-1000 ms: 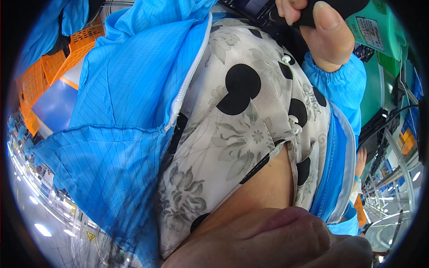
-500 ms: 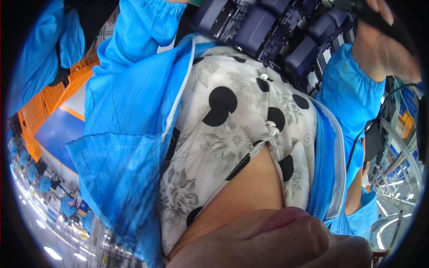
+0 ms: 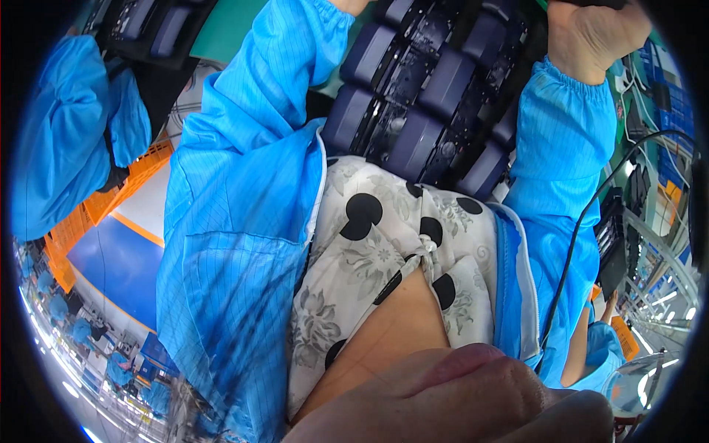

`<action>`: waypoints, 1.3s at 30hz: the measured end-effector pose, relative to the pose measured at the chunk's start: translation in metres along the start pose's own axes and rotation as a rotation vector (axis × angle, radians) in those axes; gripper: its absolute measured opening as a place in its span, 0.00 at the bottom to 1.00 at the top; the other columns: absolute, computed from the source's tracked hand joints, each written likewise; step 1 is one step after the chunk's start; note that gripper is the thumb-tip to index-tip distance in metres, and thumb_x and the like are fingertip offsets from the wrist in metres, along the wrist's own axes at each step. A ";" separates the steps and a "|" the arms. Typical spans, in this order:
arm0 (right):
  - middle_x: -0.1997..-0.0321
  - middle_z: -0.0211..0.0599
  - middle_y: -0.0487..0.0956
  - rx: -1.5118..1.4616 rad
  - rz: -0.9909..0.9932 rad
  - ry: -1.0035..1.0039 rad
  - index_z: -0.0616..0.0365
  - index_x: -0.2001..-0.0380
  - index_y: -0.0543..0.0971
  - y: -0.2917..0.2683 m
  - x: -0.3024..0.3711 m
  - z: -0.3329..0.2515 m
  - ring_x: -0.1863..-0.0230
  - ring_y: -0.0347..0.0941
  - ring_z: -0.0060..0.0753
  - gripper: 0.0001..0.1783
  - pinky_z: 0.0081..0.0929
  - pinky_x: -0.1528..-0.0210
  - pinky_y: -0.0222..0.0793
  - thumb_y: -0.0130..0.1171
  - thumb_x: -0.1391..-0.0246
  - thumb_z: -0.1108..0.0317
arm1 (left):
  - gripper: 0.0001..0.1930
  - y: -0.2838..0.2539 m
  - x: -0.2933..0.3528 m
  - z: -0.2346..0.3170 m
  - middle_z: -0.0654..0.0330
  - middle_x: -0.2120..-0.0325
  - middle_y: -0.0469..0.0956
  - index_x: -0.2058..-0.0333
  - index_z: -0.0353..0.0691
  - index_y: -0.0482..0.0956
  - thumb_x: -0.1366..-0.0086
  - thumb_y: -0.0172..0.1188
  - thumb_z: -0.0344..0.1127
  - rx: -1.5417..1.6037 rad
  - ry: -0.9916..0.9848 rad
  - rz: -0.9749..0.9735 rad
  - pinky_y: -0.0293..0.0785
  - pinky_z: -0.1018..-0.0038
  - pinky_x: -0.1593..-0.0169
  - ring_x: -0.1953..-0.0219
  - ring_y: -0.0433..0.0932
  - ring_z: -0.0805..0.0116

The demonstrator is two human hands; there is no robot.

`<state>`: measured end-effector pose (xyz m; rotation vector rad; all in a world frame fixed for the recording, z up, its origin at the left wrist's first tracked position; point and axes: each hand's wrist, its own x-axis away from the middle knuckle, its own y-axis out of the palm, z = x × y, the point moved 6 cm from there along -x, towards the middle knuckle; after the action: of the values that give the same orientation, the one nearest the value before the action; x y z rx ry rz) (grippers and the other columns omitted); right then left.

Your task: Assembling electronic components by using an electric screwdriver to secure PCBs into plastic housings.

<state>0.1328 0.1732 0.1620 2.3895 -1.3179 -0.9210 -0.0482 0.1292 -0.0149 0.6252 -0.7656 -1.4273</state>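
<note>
Dark blue-purple plastic housings point(image 3: 443, 77) lie in rows in front of my body, with black parts and small fittings between them. Beyond their left side, only the wrist edge of my left hand point(image 3: 350, 6) shows at the top border; its fingers are out of the picture. To the right of the housings is my right hand point(image 3: 597, 37), bent at the wrist and closed around a black hand-held tool point(image 3: 591, 3). The upper border cuts off most of that tool and the fingertips.
Green table surface point(image 3: 229, 33) shows at the upper left, beside a black tray point(image 3: 118, 33) of similar housings. A co-worker's blue sleeve point(image 3: 63, 133) is at the far left, near an orange crate point(image 3: 92, 203). A black cable point(image 3: 583, 214) runs past my right arm.
The housings now show lower and more fully in the picture. My right hand has shifted up and left with the black tool, which has mostly left the picture. My left arm appears further right.
</note>
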 end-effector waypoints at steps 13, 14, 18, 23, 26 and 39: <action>0.75 0.28 0.71 0.086 0.054 -0.287 0.54 0.62 0.75 0.038 0.013 -0.028 0.76 0.67 0.25 0.17 0.27 0.68 0.68 0.63 0.40 0.52 | 0.11 0.027 -0.001 0.026 0.53 0.63 0.81 0.52 0.27 0.77 0.25 0.55 0.30 -0.010 -0.026 -0.023 0.85 0.69 0.52 0.60 0.84 0.60; 0.75 0.28 0.71 0.069 0.071 -0.268 0.53 0.63 0.75 0.039 0.015 -0.028 0.76 0.67 0.25 0.16 0.27 0.69 0.68 0.63 0.40 0.52 | 0.11 0.026 -0.002 0.026 0.53 0.62 0.81 0.51 0.27 0.77 0.24 0.54 0.29 0.006 -0.026 0.001 0.85 0.69 0.52 0.60 0.83 0.60; 0.75 0.28 0.72 0.061 0.172 -0.219 0.53 0.63 0.75 0.041 0.000 -0.007 0.76 0.68 0.26 0.16 0.27 0.69 0.68 0.63 0.40 0.53 | 0.13 0.012 0.008 0.028 0.51 0.61 0.81 0.47 0.25 0.75 0.24 0.54 0.28 -0.058 0.038 0.001 0.86 0.70 0.51 0.58 0.84 0.59; 0.75 0.29 0.72 0.021 0.166 -0.199 0.53 0.64 0.75 0.034 -0.008 -0.010 0.76 0.68 0.26 0.15 0.28 0.70 0.69 0.63 0.40 0.53 | 0.14 0.016 0.001 0.019 0.49 0.60 0.82 0.46 0.25 0.74 0.26 0.56 0.26 -0.014 0.012 -0.017 0.87 0.69 0.51 0.57 0.85 0.57; 0.75 0.29 0.72 0.036 0.163 -0.196 0.53 0.64 0.75 0.035 -0.018 -0.002 0.76 0.68 0.26 0.15 0.27 0.70 0.69 0.63 0.40 0.53 | 0.12 0.006 -0.004 0.016 0.49 0.60 0.82 0.48 0.26 0.75 0.26 0.56 0.26 0.038 -0.014 -0.010 0.87 0.68 0.51 0.56 0.85 0.56; 0.75 0.29 0.73 0.052 0.181 -0.187 0.55 0.63 0.75 0.037 -0.021 0.004 0.76 0.69 0.26 0.17 0.27 0.71 0.69 0.64 0.41 0.54 | 0.12 0.011 0.008 0.011 0.60 0.66 0.83 0.55 0.36 0.81 0.23 0.55 0.38 0.003 -0.095 -0.127 0.83 0.74 0.61 0.66 0.83 0.66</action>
<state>0.0976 0.1703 0.1857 2.2191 -1.6143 -1.0894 -0.0503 0.1228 0.0008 0.6206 -0.8150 -1.5815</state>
